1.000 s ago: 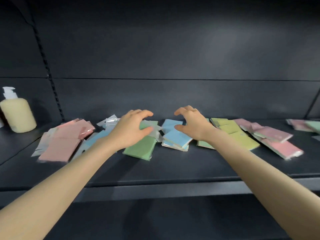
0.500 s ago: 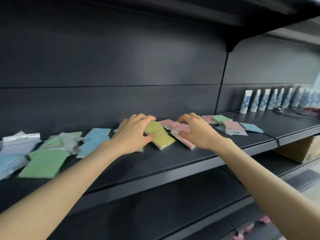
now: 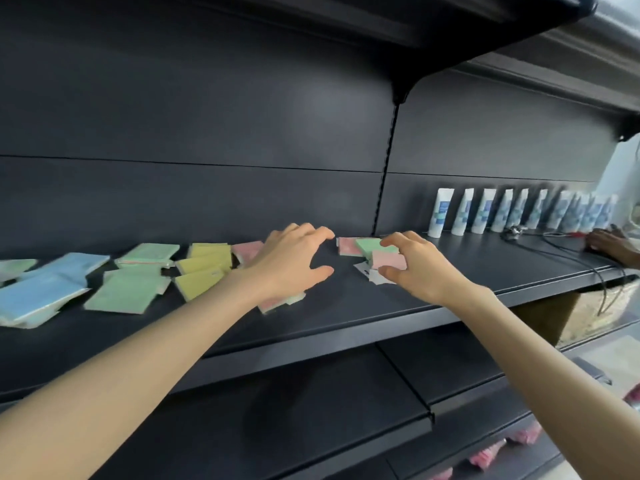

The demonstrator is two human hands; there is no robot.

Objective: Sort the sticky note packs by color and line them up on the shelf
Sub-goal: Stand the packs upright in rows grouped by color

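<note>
Sticky note packs lie scattered on the dark shelf [image 3: 346, 313]. From the left: blue packs [image 3: 41, 292], green packs [image 3: 128, 292], yellow packs [image 3: 204, 268], and pink packs [image 3: 247, 251] partly hidden under my left hand. My left hand [image 3: 291, 261] hovers over them with fingers spread, holding nothing. To its right is a small pile with a green pack [image 3: 372, 244] on pink ones. My right hand [image 3: 415, 265] reaches over this pile, thumb and fingers at the edges of a pink pack [image 3: 388, 259], which rests on the pile.
A row of white tubes [image 3: 519, 213] stands at the back right of the neighbouring shelf, with cables [image 3: 568, 247] beside it. Another person's hand [image 3: 609, 244] rests at the far right. Lower shelves hold pink items [image 3: 488, 457].
The view has swung to the right along the shelf. Both hands have travelled right, from the yellow and pink packs to the pile by the shelf divider.
</note>
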